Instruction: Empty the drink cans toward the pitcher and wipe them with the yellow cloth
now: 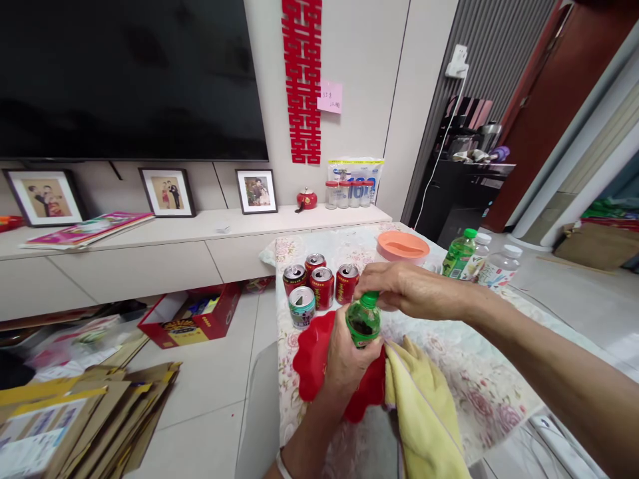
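Observation:
A green plastic bottle (363, 320) with dark contents stands upright over a red scalloped dish (312, 352). My left hand (347, 352) is wrapped round its body. Up at the neck, the fingers of my right hand (399, 286) pinch the green bottle cap (370, 299); whether the cap is loose I cannot tell. Just right of the dish lies a crumpled yellow cloth (424, 406). Several opened red cans (322, 287) and a teal-and-white can (302, 307) are grouped on the table behind my left hand.
An orange lidded container (402, 247) sits toward the table's back. On the right stand another green bottle (459, 253) and two white-capped bottles (500, 266). Flowered cloth (489, 379) covers the table. A red carton (200, 316) and folded cardboard (114, 412) are on the floor at left.

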Tool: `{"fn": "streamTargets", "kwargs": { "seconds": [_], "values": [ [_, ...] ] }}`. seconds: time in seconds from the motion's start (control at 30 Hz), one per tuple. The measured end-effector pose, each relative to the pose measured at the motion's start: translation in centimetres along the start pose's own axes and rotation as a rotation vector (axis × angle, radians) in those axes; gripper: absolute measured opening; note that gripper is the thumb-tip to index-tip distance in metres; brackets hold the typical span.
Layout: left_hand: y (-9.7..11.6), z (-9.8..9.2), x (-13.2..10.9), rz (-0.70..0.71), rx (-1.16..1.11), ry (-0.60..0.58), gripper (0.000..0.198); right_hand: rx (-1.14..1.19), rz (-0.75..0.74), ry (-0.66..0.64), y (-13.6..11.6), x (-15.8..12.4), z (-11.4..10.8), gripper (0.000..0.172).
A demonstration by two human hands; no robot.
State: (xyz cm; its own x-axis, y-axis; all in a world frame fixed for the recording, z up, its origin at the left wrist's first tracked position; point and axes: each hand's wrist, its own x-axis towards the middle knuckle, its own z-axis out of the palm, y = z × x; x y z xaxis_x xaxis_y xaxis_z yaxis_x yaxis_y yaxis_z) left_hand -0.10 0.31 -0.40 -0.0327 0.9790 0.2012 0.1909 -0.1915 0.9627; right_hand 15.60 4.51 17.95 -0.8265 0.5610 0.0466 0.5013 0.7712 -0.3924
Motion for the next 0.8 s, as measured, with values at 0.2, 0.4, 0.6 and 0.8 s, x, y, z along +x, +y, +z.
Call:
{"fn": "streamTargets", "kwargs": {
  "seconds": [0.2, 0.4, 0.6, 0.8],
  "values": [
    [0.0, 0.0, 0.0, 0.008, -0.002, -0.003, 0.046, 0.027, 0.006, 0.005, 0.8, -0.3, -0.4, 0.046],
    [-0.3, 0.0, 0.1, 0.019, -0.025, 0.001, 0.049, -0.053, 0.02, 0.031, 0.3, -0.2, -0.1, 0.023],
    [-0.5, 0.1, 0.2, 0.025, -0.027, 0.0, 0.054, -0.178, 0.215, 0.046, -0.6, 0.5, 0.6, 0.025],
    [0.0, 0.0, 0.0, 0.022, -0.025, 0.013, 0.057, -0.08, 0.275, 0.118, 0.4, -0.5, 0.9, 0.051]
  ]
}}
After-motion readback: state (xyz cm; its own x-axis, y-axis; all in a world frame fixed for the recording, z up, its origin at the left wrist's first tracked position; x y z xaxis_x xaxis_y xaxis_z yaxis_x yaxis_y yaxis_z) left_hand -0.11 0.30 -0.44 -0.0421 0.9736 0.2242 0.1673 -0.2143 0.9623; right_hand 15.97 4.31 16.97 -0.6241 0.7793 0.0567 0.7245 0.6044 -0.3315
